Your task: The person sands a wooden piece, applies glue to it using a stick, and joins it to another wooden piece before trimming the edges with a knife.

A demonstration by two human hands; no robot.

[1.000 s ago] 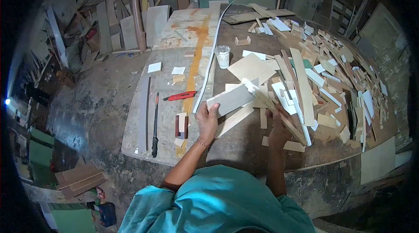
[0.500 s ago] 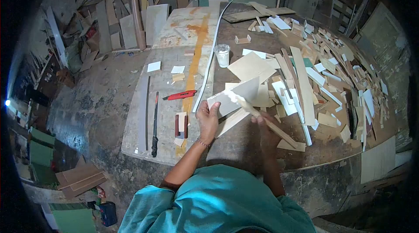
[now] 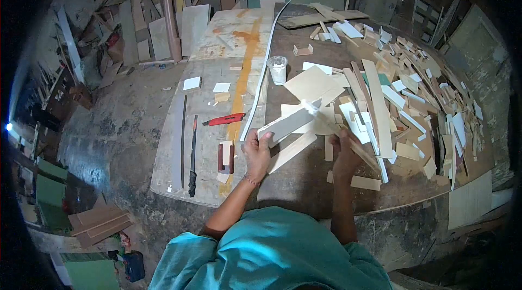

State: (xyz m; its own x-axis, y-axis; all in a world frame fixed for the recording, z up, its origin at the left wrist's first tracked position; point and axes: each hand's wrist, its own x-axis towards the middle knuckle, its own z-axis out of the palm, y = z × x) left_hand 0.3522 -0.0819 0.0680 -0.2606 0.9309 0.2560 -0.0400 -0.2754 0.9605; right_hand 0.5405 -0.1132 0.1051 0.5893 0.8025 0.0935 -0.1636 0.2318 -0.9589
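Note:
My left hand (image 3: 258, 154) grips the near end of a thin rectangular board (image 3: 291, 125), thumb on top, holding it tilted over the bench. In my right hand (image 3: 342, 159) is a flat wooden stick (image 3: 363, 154), closed in the fingers. White paste (image 3: 311, 107) coats the stick's far tip, which lies at the board's far end. A pale wooden strip (image 3: 293, 152) rests on the bench below the board. Beyond the hands stands a clear plastic cup (image 3: 278, 72) with white paste inside.
On the left of the workbench (image 3: 163, 170) lie a red utility knife (image 3: 224, 119), a slim dark tool (image 3: 194, 154) and a small brown-sided wooden piece (image 3: 226, 157). A long white strip (image 3: 263, 80) runs lengthwise. Wood offcuts (image 3: 416, 91) pile up on the right.
My right hand has moved right with the stick, whose pasted tip slid from the board's near part to its far end. The board has tipped, showing a narrower face.

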